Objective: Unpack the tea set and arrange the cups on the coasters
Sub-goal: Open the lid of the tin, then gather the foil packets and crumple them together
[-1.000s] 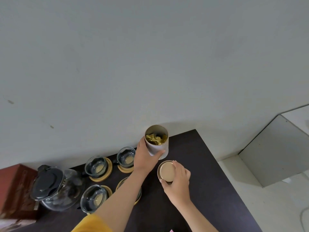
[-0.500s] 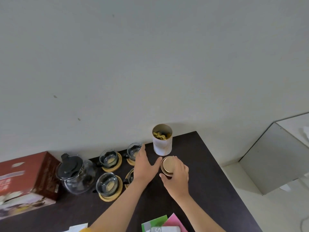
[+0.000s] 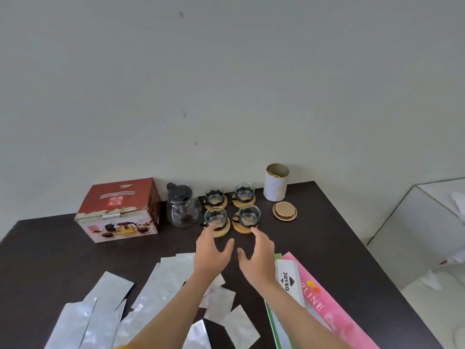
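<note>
Several glass cups stand on round wooden coasters on the dark table: a front left cup [image 3: 216, 218], a front right cup [image 3: 249, 216] and two behind them, the back left cup [image 3: 214, 195] and the back right cup [image 3: 244, 193]. A glass teapot [image 3: 183, 207] with a black lid stands to their left. My left hand [image 3: 210, 250] hovers open just in front of the front left cup. My right hand [image 3: 259, 255] is open in front of the front right cup. Neither hand holds anything.
A red tea set box [image 3: 118, 210] sits left of the teapot. An open white canister [image 3: 276, 182] stands at the back right, its lid [image 3: 284, 210] lying beside it. Silver foil packets [image 3: 161, 280] and a pink folder [image 3: 322, 306] cover the near table. A white cabinet [image 3: 427, 222] stands to the right.
My left hand let go of the canister and my right hand set the lid down on the table. Both hands drew back toward me, and the view tilted down.
</note>
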`<state>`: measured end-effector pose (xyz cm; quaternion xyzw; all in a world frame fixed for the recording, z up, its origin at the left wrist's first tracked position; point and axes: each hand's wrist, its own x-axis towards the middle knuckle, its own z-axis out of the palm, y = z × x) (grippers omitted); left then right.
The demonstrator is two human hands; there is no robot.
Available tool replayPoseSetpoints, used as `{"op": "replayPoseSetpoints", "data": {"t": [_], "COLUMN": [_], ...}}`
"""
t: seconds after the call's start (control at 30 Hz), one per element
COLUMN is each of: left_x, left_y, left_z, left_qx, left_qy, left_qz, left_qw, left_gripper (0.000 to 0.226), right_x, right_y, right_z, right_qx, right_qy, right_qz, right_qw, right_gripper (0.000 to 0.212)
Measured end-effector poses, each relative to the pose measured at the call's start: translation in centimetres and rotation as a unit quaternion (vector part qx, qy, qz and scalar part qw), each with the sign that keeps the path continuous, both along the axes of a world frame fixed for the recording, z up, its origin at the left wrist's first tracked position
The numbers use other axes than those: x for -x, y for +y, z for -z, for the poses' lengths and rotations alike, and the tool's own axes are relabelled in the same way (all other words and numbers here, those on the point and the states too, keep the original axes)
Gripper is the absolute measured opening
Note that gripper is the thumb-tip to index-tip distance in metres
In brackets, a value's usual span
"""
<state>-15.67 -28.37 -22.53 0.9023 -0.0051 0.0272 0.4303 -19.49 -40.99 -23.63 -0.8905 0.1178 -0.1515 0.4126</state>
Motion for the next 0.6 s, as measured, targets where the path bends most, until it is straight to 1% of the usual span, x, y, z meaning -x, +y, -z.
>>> {"op": "replayPoseSetpoints", "data": {"t": [0.2, 0.27, 0.33, 0.4, 0.47, 0.6], "left_x": [8.2, 10.7, 13.1, 15.3, 17.5, 20.0], "left_y": [10.4, 14.0, 17.6, 20.8, 23.5, 28.2], "left_z": [2.2, 3.2, 4.5, 5.9, 7.1, 9.0], "left_qx": [-0.029, -0.039, -0.069, -0.125, -0.170, -0.178], "left_qy": [0.032, 0.044, 0.061, 0.094, 0.146, 0.216], "left_qz": [-0.053, -0.073, -0.085, -0.108, -0.139, -0.195], "left_qw": [0.998, 0.996, 0.992, 0.982, 0.965, 0.940], "left_gripper": [0.065, 0.065, 0.068, 0.074, 0.086, 0.104], "right_x": [6.9, 9.1, 11.3, 13.5, 15.5, 18.1], "right_y": [8.3, 10.2, 11.3, 11.6, 11.3, 9.8], "right_z": [1.8, 2.6, 3.9, 5.4, 6.6, 7.6], "right_qx": [0.006, 0.012, 0.029, 0.066, 0.101, 0.120], "right_qy": [0.049, 0.065, 0.089, 0.138, 0.194, 0.271], "right_qz": [-0.032, -0.032, -0.032, -0.025, 0.003, 0.052], "right_qw": [0.998, 0.997, 0.995, 0.988, 0.976, 0.954], "right_gripper": [0.060, 0.058, 0.059, 0.063, 0.069, 0.085]}}
